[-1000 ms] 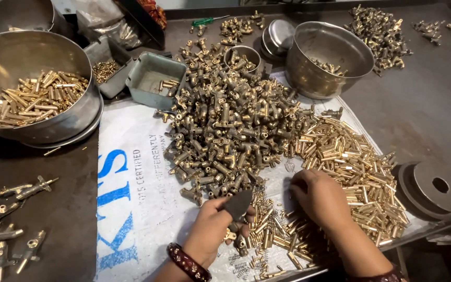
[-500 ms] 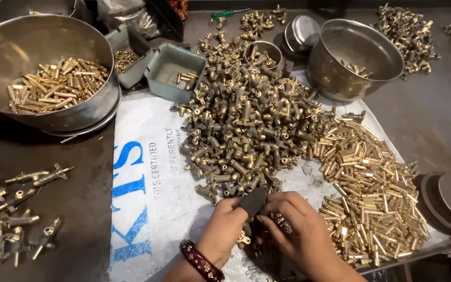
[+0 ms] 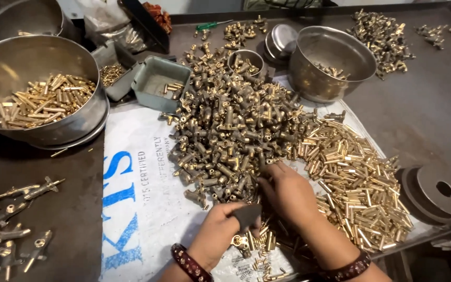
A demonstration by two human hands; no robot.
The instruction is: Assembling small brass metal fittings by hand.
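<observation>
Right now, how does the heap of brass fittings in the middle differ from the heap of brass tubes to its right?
The fittings heap is darker, duller, with knobby T-shaped pieces piled high; the tubes heap is brighter gold, with plain straight pieces spread flatter. The right hand touches the fittings heap, not the tubes heap. Both lie on the white sack.

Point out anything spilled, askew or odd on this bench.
Nothing looks damaged. The brass fittings and brass tubes lie in loose heaps on the white sack, not in the bowls. A few small springs lie scattered near the left hand.
</observation>
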